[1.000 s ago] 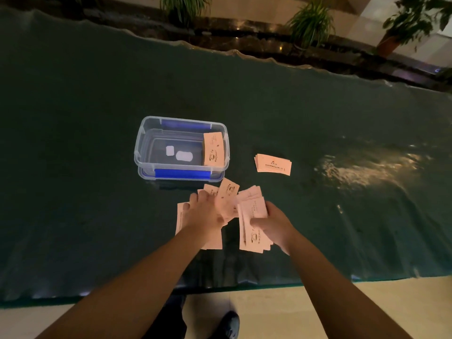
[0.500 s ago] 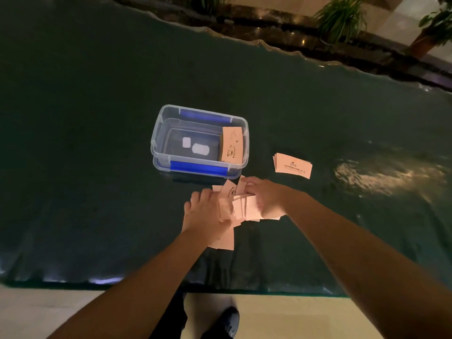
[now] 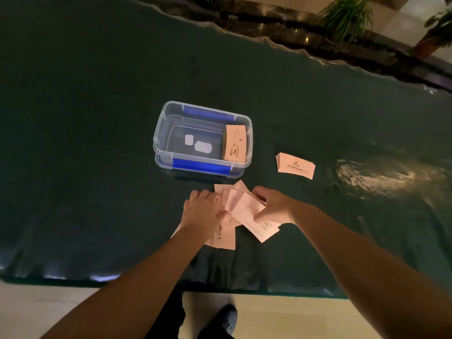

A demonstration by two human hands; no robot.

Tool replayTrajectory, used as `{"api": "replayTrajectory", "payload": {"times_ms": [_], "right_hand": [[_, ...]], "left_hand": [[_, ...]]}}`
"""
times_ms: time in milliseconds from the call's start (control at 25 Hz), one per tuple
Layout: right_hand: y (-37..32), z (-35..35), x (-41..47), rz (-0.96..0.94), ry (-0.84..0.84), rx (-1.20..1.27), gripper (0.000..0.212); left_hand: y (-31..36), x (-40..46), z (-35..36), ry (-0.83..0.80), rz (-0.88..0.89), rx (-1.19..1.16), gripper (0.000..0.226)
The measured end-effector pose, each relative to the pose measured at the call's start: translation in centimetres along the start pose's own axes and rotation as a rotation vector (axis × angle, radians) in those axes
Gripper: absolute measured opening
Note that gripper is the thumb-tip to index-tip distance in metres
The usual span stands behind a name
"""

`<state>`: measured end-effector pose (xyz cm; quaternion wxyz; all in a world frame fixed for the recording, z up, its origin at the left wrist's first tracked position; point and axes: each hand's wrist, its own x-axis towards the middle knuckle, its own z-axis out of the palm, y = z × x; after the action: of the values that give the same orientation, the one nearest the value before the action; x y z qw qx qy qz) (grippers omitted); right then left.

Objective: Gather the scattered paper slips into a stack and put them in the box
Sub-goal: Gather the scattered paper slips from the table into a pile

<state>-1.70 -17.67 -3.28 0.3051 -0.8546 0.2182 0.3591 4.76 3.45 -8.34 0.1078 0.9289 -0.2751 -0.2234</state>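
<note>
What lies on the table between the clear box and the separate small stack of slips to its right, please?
Nothing: in the head view, only bare dark green table cover shows between the box and the small stack.

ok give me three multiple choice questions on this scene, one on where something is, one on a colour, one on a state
1. Where does the small neat stack of pink paper slips lie?
A. right of the clear plastic box
B. inside it
C. left of it

2. What colour are the box's latches?
A. red
B. blue
C. yellow

3. How is the box?
A. lidded
B. upside down
C. open, with one pink stack inside

Answers: 1 A, it rests on the dark green cloth past the box's right wall; 2 B, both long sides carry blue clips; 3 C, no lid covers it and slips lean at its right end.
</note>
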Motion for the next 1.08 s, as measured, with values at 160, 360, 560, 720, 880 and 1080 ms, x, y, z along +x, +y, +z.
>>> {"api": "replayTrajectory", "payload": {"times_ms": [160, 360, 560, 720, 880, 1080], "right_hand": [[-0.1, 2.0, -0.4, -0.027, 0.107, 0.044, 0.061], [0.4, 2.1, -1.2, -0.001, 0.172, 0.085, 0.064], [-0.5, 1.7, -1.4, -0.137, 0.126, -0.149, 0.080], [-2.1, 1.5, -0.6, -0.156, 0.068, -0.362, 0.086], [-0.2, 1.6, -1.3, -0.121, 0.101, -0.162, 0.083], [1.7, 1.2, -2.2, 0.006, 0.180, 0.203, 0.095]], "left_hand": [[0.4, 0.2, 0.2, -0.015, -0.029, 0.038, 0.058], [0.8, 0.1, 0.2, -0.001, -0.048, -0.192, 0.047], [1.1, 0.0, 0.0, -0.033, -0.063, -0.402, 0.047], [0.1, -0.8, -0.5, 0.053, -0.124, -0.678, 0.039], [-0.9, -1.3, -0.6, 0.121, -0.207, -0.599, 0.042], [0.3, -1.5, -0.1, -0.001, -0.094, -0.142, 0.063]]}}
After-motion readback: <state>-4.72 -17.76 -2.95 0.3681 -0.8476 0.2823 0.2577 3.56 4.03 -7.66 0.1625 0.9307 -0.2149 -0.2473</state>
